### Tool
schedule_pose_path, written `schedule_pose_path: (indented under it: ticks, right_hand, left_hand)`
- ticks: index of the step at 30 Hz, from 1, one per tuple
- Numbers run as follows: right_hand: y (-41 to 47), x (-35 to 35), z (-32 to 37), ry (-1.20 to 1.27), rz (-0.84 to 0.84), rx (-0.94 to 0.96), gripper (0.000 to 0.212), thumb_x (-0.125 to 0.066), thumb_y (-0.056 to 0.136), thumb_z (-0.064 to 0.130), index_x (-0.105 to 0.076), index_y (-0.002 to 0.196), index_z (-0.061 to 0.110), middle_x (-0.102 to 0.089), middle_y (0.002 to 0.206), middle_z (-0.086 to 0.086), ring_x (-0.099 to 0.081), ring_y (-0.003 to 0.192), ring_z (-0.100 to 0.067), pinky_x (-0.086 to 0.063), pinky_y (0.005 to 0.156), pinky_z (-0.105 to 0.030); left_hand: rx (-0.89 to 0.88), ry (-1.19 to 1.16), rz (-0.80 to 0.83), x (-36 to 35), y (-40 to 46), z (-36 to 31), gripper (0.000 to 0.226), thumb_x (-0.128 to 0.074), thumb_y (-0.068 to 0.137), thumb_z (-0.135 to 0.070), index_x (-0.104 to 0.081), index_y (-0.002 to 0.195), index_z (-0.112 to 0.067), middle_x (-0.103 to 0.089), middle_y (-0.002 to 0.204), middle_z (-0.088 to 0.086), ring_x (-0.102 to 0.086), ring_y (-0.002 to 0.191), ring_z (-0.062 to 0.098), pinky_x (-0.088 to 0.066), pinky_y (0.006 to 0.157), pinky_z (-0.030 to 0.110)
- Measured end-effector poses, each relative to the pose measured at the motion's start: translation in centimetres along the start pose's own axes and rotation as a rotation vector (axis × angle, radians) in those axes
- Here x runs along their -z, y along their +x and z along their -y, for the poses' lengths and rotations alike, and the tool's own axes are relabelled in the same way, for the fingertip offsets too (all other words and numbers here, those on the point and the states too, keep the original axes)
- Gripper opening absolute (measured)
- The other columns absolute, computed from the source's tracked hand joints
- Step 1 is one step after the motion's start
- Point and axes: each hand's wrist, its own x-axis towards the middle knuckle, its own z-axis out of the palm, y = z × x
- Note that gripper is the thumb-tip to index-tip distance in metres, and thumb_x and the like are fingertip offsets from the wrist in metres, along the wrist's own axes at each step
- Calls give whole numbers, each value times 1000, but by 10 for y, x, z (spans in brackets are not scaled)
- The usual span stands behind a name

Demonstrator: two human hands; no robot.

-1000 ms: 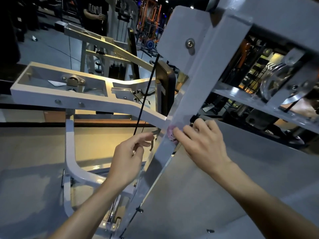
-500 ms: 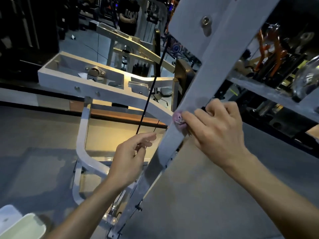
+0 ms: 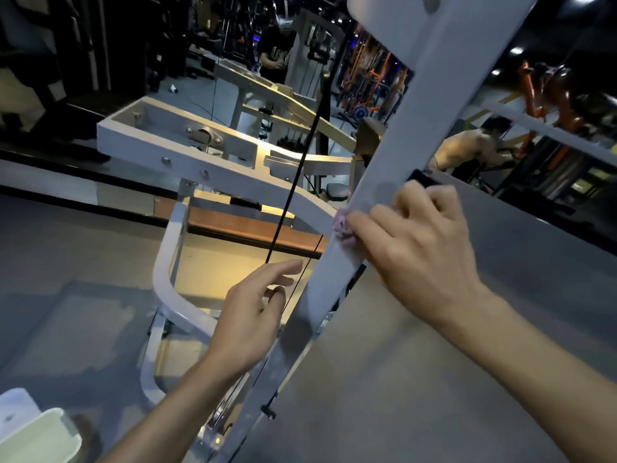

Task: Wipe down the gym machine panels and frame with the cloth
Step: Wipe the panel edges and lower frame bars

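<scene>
A white slanted frame post (image 3: 394,155) of the gym machine runs from top right down to the bottom centre. My right hand (image 3: 417,248) presses a small pink cloth (image 3: 342,227) against the post's face, fingers curled over the cloth, most of which is hidden under them. My left hand (image 3: 253,312) hovers left of the post with relaxed fingers and holds nothing, close to a thin black cable (image 3: 293,182). A white horizontal frame arm (image 3: 187,152) joins the post from the left.
A grey panel (image 3: 417,379) spreads to the right of the post. A white curved lower bar (image 3: 167,289) stands at left. A pale container (image 3: 36,436) sits at the bottom left. Other machines and people are in the dark background.
My right hand and the cloth have slid up along the slanted post. The view has tilted down and left; my left hand stays by the cable.
</scene>
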Motion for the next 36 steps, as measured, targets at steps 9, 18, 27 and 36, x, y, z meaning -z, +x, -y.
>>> schedule_pose_path:
  ticks: [9,18,27,36]
  right_hand:
    - [-2,-1,0,-28,16,28,28,-61,104,28,-71,82,14,-53,66,-1,-42,77,-24,-30,71,-38]
    - [-6,-4,-3,-71,-36,-46,28,-57,105,30,-72,87,15,-58,69,-1,-47,79,-28,-27,74,-40]
    - [-16,-5,-8,-66,-70,-25,30,-54,106,30,-71,88,14,-60,71,1,-50,75,-29,-28,74,-41]
    - [-25,-6,-4,-46,-32,-7,41,-47,109,42,-72,93,14,-66,76,-2,-43,78,-29,-29,73,-43]
  left_hand:
    - [-95,-12,12,-5,16,9,54,-51,100,6,-67,131,-35,-67,118,-24,-59,109,-3,-41,73,4]
    - [-151,-55,17,-18,21,44,55,-51,100,5,-68,126,-41,-65,115,-31,-60,111,-4,-45,70,9]
    - [-276,-123,49,-29,23,77,51,-48,105,1,-70,125,-40,-69,123,-20,-65,116,11,-54,88,30]
    - [-307,-113,53,-40,18,107,36,-46,100,-36,-65,129,-46,-66,124,-30,-62,119,3,-52,94,26]
